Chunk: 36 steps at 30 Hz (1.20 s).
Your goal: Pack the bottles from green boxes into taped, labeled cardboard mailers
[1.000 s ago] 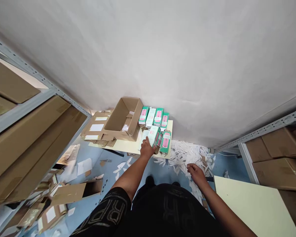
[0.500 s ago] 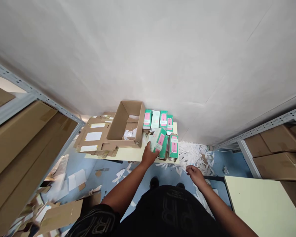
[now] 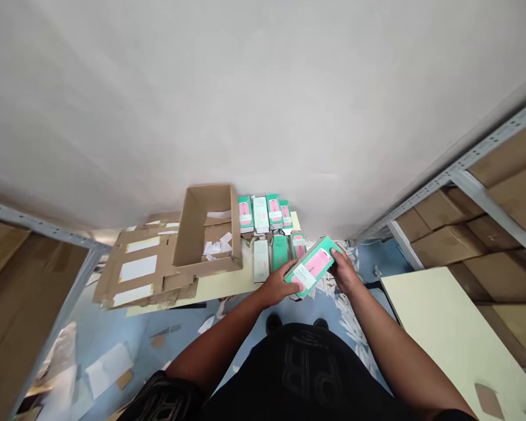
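Observation:
A green and pink product box (image 3: pixel 314 268) is tilted between my hands, over the right end of the pale yellow table. My left hand (image 3: pixel 278 286) grips its lower left end. On its upper right end, my right hand (image 3: pixel 344 270) is closed with the thumb on the printed face. Behind and left of it, several similar green, pink and white boxes (image 3: pixel 260 214) stand in two rows. To their left is an open cardboard carton (image 3: pixel 184 234) with scraps of white paper inside.
Flattened cardboard (image 3: pixel 127 260) with white labels lies at the table's left end. Paper strips (image 3: pixel 350 318) and scraps cover parts of the blue floor. Metal shelves (image 3: pixel 469 181) with brown cartons stand on both sides. Another pale yellow table (image 3: pixel 456 327) is at my right.
The product box in my left hand has come off the group and moved right, toward me. My right hand has risen and taken hold of its other end. The view has shifted right.

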Tool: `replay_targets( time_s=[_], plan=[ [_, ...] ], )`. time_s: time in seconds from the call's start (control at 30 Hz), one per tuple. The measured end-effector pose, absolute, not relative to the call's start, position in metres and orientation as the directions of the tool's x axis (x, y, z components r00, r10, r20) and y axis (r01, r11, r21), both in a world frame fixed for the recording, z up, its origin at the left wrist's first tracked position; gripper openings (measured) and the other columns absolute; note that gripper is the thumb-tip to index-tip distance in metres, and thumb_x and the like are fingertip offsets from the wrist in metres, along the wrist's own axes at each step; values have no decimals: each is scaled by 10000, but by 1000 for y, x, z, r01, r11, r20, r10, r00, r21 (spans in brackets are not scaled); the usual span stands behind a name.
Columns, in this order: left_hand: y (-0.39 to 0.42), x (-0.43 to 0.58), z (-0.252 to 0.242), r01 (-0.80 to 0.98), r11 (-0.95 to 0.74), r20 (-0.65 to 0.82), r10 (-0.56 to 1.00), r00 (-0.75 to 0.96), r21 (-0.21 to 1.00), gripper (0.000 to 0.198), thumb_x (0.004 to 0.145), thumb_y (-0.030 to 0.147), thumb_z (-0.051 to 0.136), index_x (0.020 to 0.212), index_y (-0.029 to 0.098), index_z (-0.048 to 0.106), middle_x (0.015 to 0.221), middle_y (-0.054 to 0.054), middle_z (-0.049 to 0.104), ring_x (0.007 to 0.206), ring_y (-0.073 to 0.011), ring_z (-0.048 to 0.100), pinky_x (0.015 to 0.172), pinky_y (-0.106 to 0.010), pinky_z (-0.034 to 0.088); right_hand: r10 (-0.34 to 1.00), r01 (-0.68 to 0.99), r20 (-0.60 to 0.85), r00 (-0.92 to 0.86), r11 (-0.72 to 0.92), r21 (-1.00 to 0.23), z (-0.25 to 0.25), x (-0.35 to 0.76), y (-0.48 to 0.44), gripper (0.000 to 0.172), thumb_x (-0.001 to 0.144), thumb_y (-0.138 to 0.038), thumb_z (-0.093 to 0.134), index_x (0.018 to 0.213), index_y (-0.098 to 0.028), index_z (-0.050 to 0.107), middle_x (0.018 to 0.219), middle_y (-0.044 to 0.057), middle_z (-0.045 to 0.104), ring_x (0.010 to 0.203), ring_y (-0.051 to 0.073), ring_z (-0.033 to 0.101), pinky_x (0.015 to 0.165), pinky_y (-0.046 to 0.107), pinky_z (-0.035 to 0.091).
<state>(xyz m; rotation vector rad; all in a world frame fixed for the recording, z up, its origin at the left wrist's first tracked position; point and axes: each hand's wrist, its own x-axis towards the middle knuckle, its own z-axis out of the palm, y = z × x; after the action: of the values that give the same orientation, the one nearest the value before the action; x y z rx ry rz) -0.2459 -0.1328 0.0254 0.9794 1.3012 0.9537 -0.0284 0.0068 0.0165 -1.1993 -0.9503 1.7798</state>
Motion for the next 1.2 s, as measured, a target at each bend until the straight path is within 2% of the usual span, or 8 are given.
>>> replay_targets(
  time_s=[0.1,0.2,0.27,0.4,0.53,0.73,1.0,1.2],
  plan=[
    [-119,-220,34,-97,315,-302,945,126,944,960,712,484,875,1533,205,462,1482,-129,565,1234,-341,605,936,-382,554,898,-320,-404,-171,-439,-840,15,5,0,388,755,-441,808,1066,-247,681,820,-12,729,720,180,660,644,277,578],
    [-106,-189,46,-204,321,-276,935,222,925,880,766,556,829,1502,221,484,1524,-150,505,1138,-302,648,831,-360,587,883,-463,-467,-43,-432,-774,12,48,-12,250,815,-411,747,977,-236,672,807,-12,750,715,188,689,686,312,609],
    [-98,-165,52,-276,303,-220,930,294,912,884,766,547,835,1511,255,458,1571,-157,437,1109,-283,651,785,-351,598,862,-554,-507,0,-423,-717,11,79,-21,215,874,-417,676,979,-230,677,846,2,774,733,193,713,712,333,625],
    [-86,-99,53,-314,232,-78,898,434,921,1032,704,397,913,1565,316,349,1596,-165,386,1214,-299,601,894,-400,586,841,-666,-536,72,-359,-654,7,149,-44,239,923,-434,600,1013,-231,690,882,13,796,741,196,737,715,329,635],
    [-83,-15,47,-154,104,-14,866,500,983,1174,689,338,908,1631,292,207,1537,-182,455,1294,-331,569,1019,-458,532,798,-647,-587,137,-377,-663,-1,222,-70,329,939,-493,553,1066,-228,701,944,42,801,831,233,757,748,355,637],
    [-80,105,46,187,-75,-31,861,508,979,1174,618,352,934,1610,252,314,1452,-152,545,1287,-330,564,1077,-434,490,672,-646,-730,122,-504,-573,-18,330,-105,457,962,-568,521,1147,-188,694,987,108,790,828,259,758,721,383,638],
    [-81,207,50,496,-152,-95,894,439,855,972,677,445,898,1499,222,429,1310,-117,650,1059,-265,661,945,-387,530,621,-721,-773,132,-475,-505,-47,419,-120,477,976,-641,468,1051,-204,645,830,84,721,691,210,704,683,343,618],
    [-60,241,41,545,-364,-25,815,579,755,774,878,537,702,1518,192,436,1348,-156,633,1210,-311,604,1055,-451,473,556,-687,-814,168,-527,-501,-78,440,-117,400,975,-597,480,974,-224,626,711,53,657,564,185,623,575,326,579]
  ],
)
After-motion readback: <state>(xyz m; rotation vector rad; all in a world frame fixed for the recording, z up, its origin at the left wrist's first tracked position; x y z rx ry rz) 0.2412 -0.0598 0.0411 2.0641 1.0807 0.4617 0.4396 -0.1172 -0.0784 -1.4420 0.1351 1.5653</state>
